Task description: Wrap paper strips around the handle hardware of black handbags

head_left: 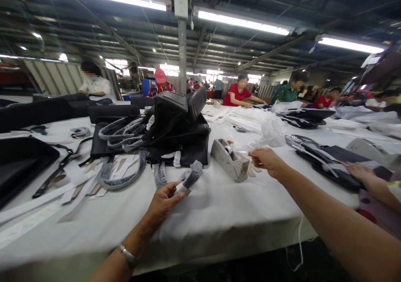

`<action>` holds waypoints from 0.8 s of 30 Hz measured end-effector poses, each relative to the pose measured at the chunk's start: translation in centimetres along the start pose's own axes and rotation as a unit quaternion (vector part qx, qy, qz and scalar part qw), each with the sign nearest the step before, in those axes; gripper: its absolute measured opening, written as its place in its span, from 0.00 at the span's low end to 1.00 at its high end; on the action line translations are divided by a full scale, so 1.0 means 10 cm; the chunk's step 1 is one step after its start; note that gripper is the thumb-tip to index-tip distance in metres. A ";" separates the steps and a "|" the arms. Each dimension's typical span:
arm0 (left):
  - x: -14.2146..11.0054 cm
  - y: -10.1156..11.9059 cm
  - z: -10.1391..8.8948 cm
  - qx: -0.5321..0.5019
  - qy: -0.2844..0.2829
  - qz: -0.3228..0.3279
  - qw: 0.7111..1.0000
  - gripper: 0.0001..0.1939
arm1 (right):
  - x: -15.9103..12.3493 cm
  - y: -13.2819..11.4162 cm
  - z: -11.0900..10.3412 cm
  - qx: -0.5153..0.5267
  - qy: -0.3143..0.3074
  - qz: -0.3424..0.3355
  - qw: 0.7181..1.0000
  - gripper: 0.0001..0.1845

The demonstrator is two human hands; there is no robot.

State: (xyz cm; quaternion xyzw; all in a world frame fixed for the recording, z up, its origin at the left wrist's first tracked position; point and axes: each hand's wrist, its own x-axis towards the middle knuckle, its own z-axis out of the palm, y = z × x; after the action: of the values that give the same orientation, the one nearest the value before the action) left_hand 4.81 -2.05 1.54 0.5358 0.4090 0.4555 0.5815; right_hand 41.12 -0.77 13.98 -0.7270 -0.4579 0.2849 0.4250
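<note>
My left hand [169,198] is closed round a bag handle [194,172] covered in clear plastic, with a white strip wrapped about it. Behind it a black handbag [180,127] stands on the table, its flaps raised. To the right of the bag is a grey tape dispenser [230,161]. My right hand [265,158] is just right of the dispenser, raised above the table, with thumb and fingers pinched together. Whatever is between those fingertips is too small to make out. Another plastic-wrapped handle [122,184] loops over the table on the left.
White strips [75,186] and card pieces lie at left beside black bags [25,165]. On the right, a co-worker's hand [360,173] rests on a black bag [338,161]. A clear plastic roll [272,133] stands beyond my right hand. Other people work across the table.
</note>
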 end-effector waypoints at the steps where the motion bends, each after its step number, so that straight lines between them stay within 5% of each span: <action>1: 0.00 0.01 0.01 -0.001 0.001 -0.003 1.000 0.32 | -0.04 0.01 -0.02 0.019 -0.009 0.025 0.999 0.09; 8: -0.03 0.04 0.02 0.008 0.013 -0.010 1.000 0.32 | -0.22 0.28 0.09 0.061 -0.039 0.105 0.992 0.09; 16: -0.05 0.06 0.04 -0.050 0.035 0.009 0.998 0.29 | -0.29 0.68 0.28 -0.038 0.049 0.055 0.997 0.10; 19: -0.05 0.06 0.06 -0.059 0.023 0.010 0.998 0.28 | -0.59 0.74 0.48 -0.085 0.060 -0.050 0.993 0.09; 22: -0.06 0.07 0.08 -0.046 0.020 0.013 0.999 0.29 | -1.02 0.53 0.92 -0.022 -0.077 -0.215 0.973 0.11; 24: -0.07 0.08 0.09 -0.034 0.017 0.028 0.999 0.29 | -1.23 0.27 1.27 0.029 -0.175 -0.267 0.947 0.14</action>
State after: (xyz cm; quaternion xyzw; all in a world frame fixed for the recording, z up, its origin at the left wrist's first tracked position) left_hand 5.42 -2.97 2.37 0.5191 0.3878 0.4944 0.5794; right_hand 26.93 -8.05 5.89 -0.5045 -0.6940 0.2970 0.4191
